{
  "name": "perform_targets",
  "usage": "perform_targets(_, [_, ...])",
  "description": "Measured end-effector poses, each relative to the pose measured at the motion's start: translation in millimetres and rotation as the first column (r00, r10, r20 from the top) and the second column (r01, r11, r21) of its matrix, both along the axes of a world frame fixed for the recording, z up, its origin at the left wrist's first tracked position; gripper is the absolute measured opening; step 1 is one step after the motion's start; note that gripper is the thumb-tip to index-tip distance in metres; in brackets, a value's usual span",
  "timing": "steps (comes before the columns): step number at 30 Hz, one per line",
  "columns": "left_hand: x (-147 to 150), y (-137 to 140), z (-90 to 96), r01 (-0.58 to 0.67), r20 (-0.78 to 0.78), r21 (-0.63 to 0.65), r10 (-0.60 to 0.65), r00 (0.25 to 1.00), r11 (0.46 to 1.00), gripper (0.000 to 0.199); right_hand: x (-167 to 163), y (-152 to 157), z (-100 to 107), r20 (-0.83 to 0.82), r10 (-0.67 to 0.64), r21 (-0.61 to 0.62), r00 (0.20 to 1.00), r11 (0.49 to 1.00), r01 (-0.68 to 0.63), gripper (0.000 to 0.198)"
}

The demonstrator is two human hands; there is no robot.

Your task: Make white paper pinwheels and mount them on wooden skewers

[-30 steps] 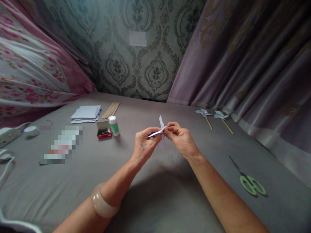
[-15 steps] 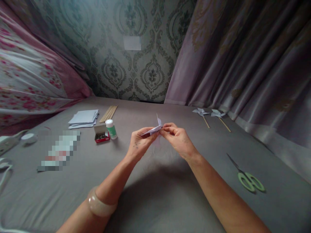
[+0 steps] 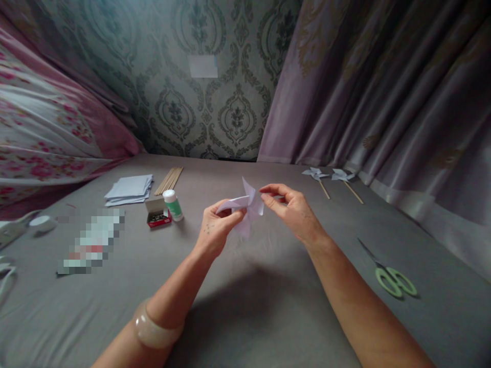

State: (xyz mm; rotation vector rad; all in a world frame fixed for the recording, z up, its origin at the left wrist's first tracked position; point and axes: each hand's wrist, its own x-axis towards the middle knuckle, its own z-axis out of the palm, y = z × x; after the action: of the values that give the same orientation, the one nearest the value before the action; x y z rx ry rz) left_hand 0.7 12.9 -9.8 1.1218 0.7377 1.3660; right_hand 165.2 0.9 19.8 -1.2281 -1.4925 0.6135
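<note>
A pale lilac-white paper pinwheel (image 3: 251,205) is held up above the grey-covered surface, its blades spread. My left hand (image 3: 219,225) pinches it from the left, thumb in front and fingers partly hidden behind the paper. Just off the pinwheel's right edge is my right hand (image 3: 284,204), its thumb and index fingertips slightly apart with nothing seen between them. No stick can be made out on the held pinwheel from this angle. Two finished-looking pinwheels on sticks, a left one (image 3: 315,174) and a right one (image 3: 342,175), lie at the back right.
Green-handled scissors (image 3: 395,282) lie at the right. Toward the back left are a paper stack (image 3: 129,189), wooden sticks (image 3: 169,181), an opened red box (image 3: 158,218) of small items and a white-green bottle (image 3: 174,206). A blurred packet (image 3: 94,240) and a power strip (image 3: 13,227) lie farther left.
My right hand has come away from the pinwheel toward the right. The pinwheel has turned so more of its blades face me, still in my left hand. The view has shifted slightly.
</note>
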Motion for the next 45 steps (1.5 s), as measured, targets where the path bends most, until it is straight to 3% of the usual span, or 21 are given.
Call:
perform_targets(2, [2,-2,3.3,0.011,0.029,-0.028,-0.01,1.0,1.0,0.016,2,2,-1,-0.13,0.084,-0.084,0.988,0.992,-0.096,0.03])
perform_targets(5, [4,-6,7.5,0.036,0.066,-0.063,-0.032,0.997,0.997,0.017,0,3,-2,-0.304,0.253,-0.157,0.918,0.938,-0.31,0.033])
perform_targets(8, [5,-6,7.6,0.052,0.096,-0.08,-0.045,0.994,0.995,0.019,-4,2,-2,-0.342,0.293,-0.19,0.893,0.909,-0.371,0.026])
perform_targets(15, [4,-3,1.8,0.048,0.114,-0.084,-0.038,0.993,0.995,0.021,-12,-4,0,-0.242,0.099,-0.156,0.965,0.978,-0.14,0.019])
perform_targets(21, [5,-3,0.6,0.024,0.078,-0.061,-0.019,0.997,0.998,0.019,-19,-10,4,-0.123,0.018,-0.099,0.992,0.995,-0.03,0.009])
perform_targets(28, [4,-2,-4.0,0.015,0.053,-0.013,-0.014,0.998,1.0,0.017,-19,-10,2,-0.103,0.059,-0.074,0.993,0.995,-0.067,0.01])
perform_targets(33, [5,-3,-4.5,-0.002,0.02,0.007,0.002,1.0,1.0,0.018,-19,-10,1,-0.106,0.091,-0.131,0.99,0.986,-0.105,0.015])
perform_targets(45, [5,-4,-1.3,-0.011,-0.041,-0.022,0.01,0.999,1.0,0.022,-17,-6,-3,-0.119,0.099,-0.138,0.988,0.984,-0.116,0.015])
